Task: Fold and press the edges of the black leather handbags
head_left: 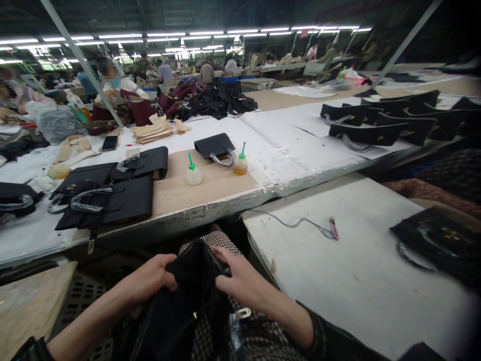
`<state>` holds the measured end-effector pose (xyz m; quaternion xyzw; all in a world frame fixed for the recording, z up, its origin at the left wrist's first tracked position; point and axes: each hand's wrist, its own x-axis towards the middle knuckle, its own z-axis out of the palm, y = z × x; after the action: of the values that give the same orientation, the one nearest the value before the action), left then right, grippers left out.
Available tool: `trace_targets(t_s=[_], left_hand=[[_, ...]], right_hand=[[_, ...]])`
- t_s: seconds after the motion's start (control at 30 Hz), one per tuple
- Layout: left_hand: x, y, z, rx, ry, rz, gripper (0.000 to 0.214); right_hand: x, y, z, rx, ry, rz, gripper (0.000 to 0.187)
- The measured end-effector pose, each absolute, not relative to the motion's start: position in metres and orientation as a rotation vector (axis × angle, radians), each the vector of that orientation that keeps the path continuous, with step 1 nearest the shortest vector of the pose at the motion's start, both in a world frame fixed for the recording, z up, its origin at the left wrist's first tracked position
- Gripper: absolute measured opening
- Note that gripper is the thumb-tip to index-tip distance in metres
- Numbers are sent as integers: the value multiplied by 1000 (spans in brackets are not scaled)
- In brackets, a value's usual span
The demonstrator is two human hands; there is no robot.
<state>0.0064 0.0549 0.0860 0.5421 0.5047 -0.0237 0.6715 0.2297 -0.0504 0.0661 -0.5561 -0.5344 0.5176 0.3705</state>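
A black handbag (176, 311) lies across my lap, its soft dark fabric pulled up between my two hands. My left hand (158, 273) grips the bag's left side, thumb inside the edge. On the right side, my right hand (233, 276) pinches the rim between thumb and fingers. A metal clasp piece (242, 314) hangs near my right wrist, with a plastic-wrapped strip below it. The bag's lower part runs out of view at the bottom.
Black handbags (128, 200) with wrapped handles lie on the workbench (188, 195) ahead. Two glue bottles (194, 174) with green nozzles stand there. A corded pink tool (333, 228) rests on the white side table (338, 281). Another black bag (443, 235) sits at right. Co-workers sit beyond.
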Motion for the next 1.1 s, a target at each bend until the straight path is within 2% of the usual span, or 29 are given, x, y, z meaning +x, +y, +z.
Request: trace_targets(t_s=[0.1, 0.23, 0.4, 0.43, 0.57, 0.63, 0.8, 1.1], left_hand=[[-14, 62, 89, 1308, 1201, -129, 25], [-26, 67, 82, 1542, 1112, -217, 29], [-2, 71, 73, 1698, 837, 128, 69], [4, 72, 73, 1683, 806, 124, 67], [24, 78, 68, 1726, 811, 15, 25], [29, 81, 62, 1796, 866, 14, 14], [37, 85, 48, 1994, 822, 115, 13], [34, 85, 39, 1878, 974, 142, 21]], right_hand=[[272, -38, 68, -1282, -1267, 1629, 65], [305, -29, 64, -1176, -1286, 1825, 67], [302, -35, 48, -1187, -1301, 1814, 49], [302, -37, 46, -1202, -1310, 1787, 46], [306, -42, 40, -1230, -1347, 1737, 43], [309, -43, 39, -1240, -1352, 1723, 41], [313, -44, 38, -1293, -1349, 1651, 37], [315, -41, 36, -1307, -1485, 1503, 31]])
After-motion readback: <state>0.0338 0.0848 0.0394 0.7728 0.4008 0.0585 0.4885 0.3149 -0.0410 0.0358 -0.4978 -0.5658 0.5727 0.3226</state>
